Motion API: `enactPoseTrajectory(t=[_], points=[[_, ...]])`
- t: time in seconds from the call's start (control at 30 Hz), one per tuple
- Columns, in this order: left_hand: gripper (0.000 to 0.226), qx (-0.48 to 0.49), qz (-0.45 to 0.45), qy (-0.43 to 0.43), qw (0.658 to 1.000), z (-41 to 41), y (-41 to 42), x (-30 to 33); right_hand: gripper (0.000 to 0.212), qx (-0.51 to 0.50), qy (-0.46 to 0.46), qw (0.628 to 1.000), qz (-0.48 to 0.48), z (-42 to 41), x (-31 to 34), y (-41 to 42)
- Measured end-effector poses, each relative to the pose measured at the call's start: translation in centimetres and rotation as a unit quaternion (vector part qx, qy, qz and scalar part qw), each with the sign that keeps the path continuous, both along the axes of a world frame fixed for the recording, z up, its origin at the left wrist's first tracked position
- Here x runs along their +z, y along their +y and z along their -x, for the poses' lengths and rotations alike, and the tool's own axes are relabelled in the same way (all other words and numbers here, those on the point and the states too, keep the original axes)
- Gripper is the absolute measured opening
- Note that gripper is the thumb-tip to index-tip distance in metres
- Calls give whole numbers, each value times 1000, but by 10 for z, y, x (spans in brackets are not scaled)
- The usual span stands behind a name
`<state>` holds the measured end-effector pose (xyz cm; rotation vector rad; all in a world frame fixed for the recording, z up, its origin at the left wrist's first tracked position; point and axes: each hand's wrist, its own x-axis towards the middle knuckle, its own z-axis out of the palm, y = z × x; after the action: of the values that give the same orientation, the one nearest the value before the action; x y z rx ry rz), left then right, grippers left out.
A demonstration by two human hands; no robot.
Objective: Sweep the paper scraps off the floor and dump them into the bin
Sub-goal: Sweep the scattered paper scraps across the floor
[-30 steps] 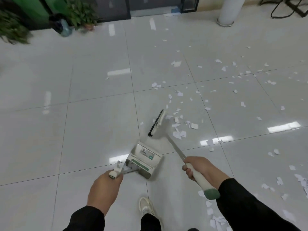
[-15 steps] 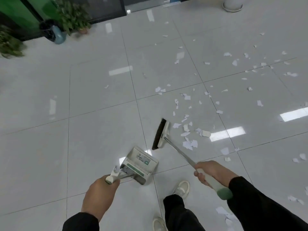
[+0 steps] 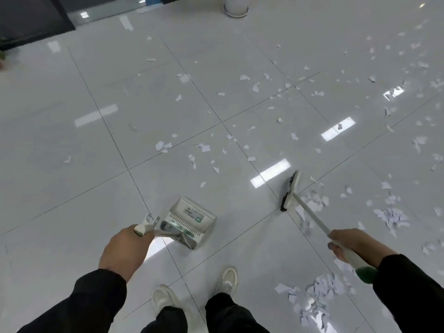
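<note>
Left hand (image 3: 125,251): curled round the upright dustpan handle (image 3: 144,229), fingers wrapped, knuckles up.
Right hand (image 3: 353,242): gripping the broom handle (image 3: 312,216) near its green end cap, thumb and fingers closed on the shaft.
Broom head (image 3: 290,191): down on the tiled floor (image 3: 72,164), well right of the dustpan (image 3: 189,221), bristles facing left.
Paper scraps (image 3: 317,289): loose heaps by the right foot and right of the broom head; thin scatter ahead and far right.
Dustpan: mouth tilted toward the floor, apart from every heap.
Bin: not in view.
Risk: likely flinging of light scraps past the pan from a fast stroke.
Risk: scraps sliding under the pan lip if held off the tile.
Risk: heap near the shoe (image 3: 228,278) probably kicked apart by a step.
</note>
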<state>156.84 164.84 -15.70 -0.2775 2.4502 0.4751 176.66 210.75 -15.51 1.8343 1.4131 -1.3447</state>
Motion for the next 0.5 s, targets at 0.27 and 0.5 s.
enactPoseTrajectory(t=[0.27,0.5], points=[[25,69,-59,3,996,77,-68,0,16,-17,56,998,26,113,17,-119],[28,128,-94,-3,987,190,-242,9,6,26,127,983,131,305,12,-355]])
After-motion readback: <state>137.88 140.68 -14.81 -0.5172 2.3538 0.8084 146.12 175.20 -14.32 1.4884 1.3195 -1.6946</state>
